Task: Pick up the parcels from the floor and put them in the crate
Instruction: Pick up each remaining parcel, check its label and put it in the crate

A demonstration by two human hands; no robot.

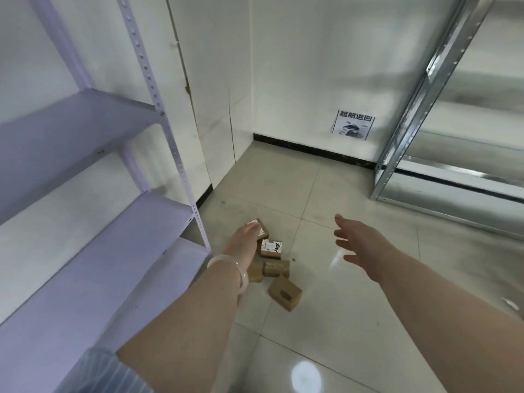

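Down at the bottom edge of my feed, a blue-striped sleeve [105, 373] marks the person's left arm, stretched forward over the glossy tiled floor [354, 321], a milky white bangle [243, 279] on its wrist.

Five small cardboard parcels lie clustered on the tiles just right of that wrist. The nearest parcel [285, 292] sits slightly apart from the rest. Beyond it lies a tape-wrapped parcel [276, 268], touching a half-hidden parcel [254, 272] tucked behind the wrist. Next comes a labelled parcel [271, 248] with handwriting on top. The farthest parcel [265, 228] lies under the left hand [243, 242], whose fingers rest over its labelled top. From my seat I cannot tell whether they have closed round it.

The right hand [357, 242] hangs above bare tile to the right of the pile, well apart from every box, palm down, fingers spread and holding nothing.

A lilac metal shelving unit [85, 251] lines the left side, its corner post standing near the pile. A galvanised steel rack [425, 109] stands on the far right. On the white back wall, above a black skirting strip [312, 150], hangs a printed paper notice [353, 124].
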